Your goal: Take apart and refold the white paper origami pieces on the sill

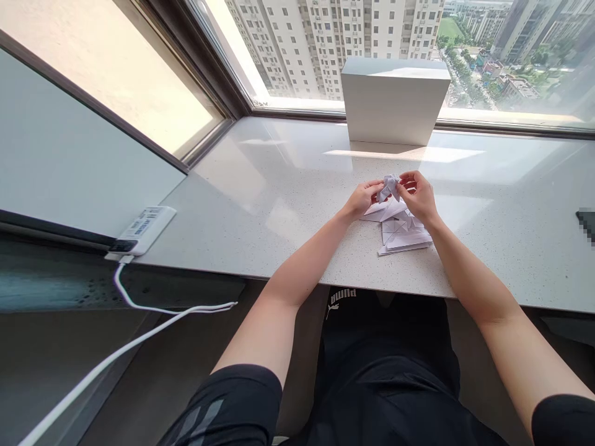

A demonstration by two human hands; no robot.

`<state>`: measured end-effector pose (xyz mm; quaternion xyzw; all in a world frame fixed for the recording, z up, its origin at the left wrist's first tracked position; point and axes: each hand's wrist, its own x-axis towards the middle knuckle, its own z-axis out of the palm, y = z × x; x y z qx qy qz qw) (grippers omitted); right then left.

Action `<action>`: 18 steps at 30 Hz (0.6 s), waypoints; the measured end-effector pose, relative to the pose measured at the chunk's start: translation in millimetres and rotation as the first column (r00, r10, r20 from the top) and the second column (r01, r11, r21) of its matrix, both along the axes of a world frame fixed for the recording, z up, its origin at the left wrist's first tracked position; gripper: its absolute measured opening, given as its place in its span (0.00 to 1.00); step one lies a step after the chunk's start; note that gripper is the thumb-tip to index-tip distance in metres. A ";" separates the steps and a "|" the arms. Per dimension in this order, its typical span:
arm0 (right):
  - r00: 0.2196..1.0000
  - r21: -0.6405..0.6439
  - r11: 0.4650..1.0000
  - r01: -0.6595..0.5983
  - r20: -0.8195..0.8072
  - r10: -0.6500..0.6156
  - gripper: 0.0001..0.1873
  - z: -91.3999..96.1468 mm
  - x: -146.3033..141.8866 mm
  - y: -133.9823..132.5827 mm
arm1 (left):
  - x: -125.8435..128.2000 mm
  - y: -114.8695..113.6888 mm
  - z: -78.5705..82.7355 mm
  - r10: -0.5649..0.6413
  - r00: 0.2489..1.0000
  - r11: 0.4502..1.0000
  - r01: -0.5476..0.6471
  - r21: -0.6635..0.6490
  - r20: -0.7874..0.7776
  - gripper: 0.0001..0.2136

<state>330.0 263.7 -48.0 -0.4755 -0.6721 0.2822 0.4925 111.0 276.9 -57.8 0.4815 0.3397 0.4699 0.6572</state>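
Between both hands is a small piece of folded white paper (388,187), raised just over the counter. My left hand (363,199) pinches its left side, thumb on top. On the other side, my right hand (418,194) grips the right edge with thumb and fingers. Below the hands lies a loose pile of folded paper sheets (403,234), creased and overlapping on the speckled counter. The right hand and wrist cover part of that pile. Fine folds of the held piece are too small to make out.
A white box-like block (395,108) stands by the window behind the hands. A white power bank (144,230) with a white cable (121,288) lies at the counter's left edge. At the far right is a dark, blurred object (586,226). The pale counter (279,167) ends before my lap.
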 end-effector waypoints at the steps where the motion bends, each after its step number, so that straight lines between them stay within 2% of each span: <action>1: 1.000 -0.002 1.000 -0.005 -0.004 0.005 0.29 -0.4 0.3 0.2 | -0.9 -0.3 0.2 -0.011 1.000 1.000 0.011 -0.003 0.006 0.08; 10: 1.000 -0.013 1.000 -0.015 0.017 0.015 0.28 0.6 -0.4 -3.0 | -4.0 -2.7 0.9 -0.067 0.997 0.998 0.068 -0.018 0.031 0.11; 18: 1.000 -0.006 1.000 -0.008 0.019 0.008 0.30 -1.3 -1.1 -2.8 | -3.7 -3.2 -2.0 -0.108 0.994 0.993 0.108 0.051 0.001 0.16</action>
